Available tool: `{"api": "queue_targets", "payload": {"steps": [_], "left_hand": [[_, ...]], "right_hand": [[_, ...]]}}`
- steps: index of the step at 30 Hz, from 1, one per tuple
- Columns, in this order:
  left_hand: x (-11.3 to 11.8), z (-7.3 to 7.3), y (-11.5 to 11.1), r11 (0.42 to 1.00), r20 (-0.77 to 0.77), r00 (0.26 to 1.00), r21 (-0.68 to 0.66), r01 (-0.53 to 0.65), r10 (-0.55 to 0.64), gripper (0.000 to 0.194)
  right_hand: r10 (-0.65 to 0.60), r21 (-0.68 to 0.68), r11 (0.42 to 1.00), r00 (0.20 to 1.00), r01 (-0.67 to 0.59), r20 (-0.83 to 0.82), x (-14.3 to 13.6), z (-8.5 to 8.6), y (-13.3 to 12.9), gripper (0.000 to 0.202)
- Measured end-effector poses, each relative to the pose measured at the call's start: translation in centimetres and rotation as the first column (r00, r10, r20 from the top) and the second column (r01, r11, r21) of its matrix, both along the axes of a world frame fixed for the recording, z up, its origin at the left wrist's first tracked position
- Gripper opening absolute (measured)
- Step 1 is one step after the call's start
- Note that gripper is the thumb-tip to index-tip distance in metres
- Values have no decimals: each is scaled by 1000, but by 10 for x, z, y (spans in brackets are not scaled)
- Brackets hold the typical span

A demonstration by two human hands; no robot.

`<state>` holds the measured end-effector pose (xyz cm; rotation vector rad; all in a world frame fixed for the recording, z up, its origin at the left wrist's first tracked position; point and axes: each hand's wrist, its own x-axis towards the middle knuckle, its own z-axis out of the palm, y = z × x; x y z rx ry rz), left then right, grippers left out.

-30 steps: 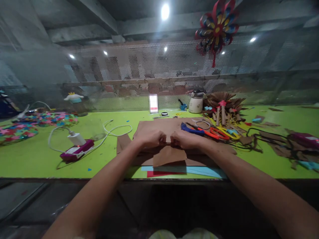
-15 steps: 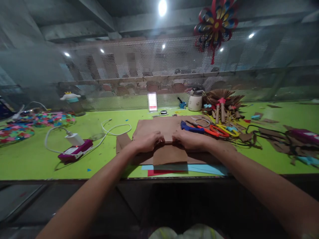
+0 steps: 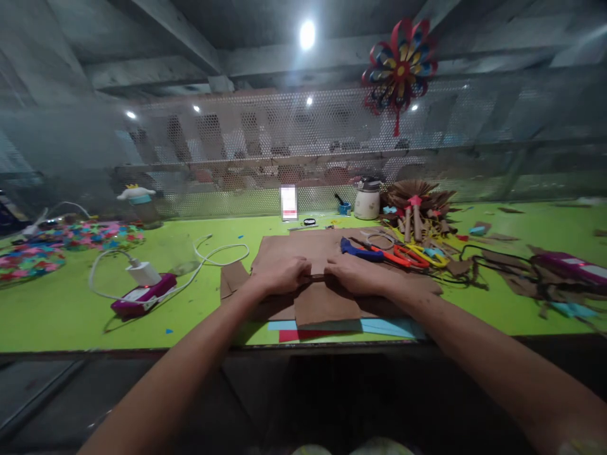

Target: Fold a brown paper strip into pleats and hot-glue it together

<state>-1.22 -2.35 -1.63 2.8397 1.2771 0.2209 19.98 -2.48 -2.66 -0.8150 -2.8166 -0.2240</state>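
Brown paper (image 3: pixel 328 305) toward six o'clock seems mid-fold, pinched in my curled left hand (image 3: pixel 287 276) and right hand (image 3: pixel 355 274), needing even pressure.

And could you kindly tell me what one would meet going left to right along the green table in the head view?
Nearer patch of multicoloured stars, white adapter, small loose brown paper piece, left hand, right hand, pink star, purple device.

Forearms (image 3: pixel 190 360) behind the left grip (image 3: pixel 287 276) and right grip (image 3: pixel 351 273) are bare. Nearer than both grips, two rounded, pale, yellow-tinged clothing portions (image 3: pixel 382 446) show; pattern indistinct.
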Motion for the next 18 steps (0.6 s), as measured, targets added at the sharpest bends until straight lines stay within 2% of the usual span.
{"api": "queue_targets", "payload": {"steps": [4,7,13,18], "left_hand": [[1,5,-1,994,91,993,-93,-63,72,28],[-3,12,3,965,224,972,-262,-14,74,35],[-5,30,16,848,385,920,-509,148,71,44],[6,27,12,793,487,859,-582,182,159,37]], "right_hand": [[-31,-61,998,990,22,-141,6,6,1,19],[-39,-79,997,973,22,-227,7,8,5,24],[41,23,999,918,-35,-394,1,11,9,29],[72,129,992,888,-14,-454,1,12,10,22]]}}
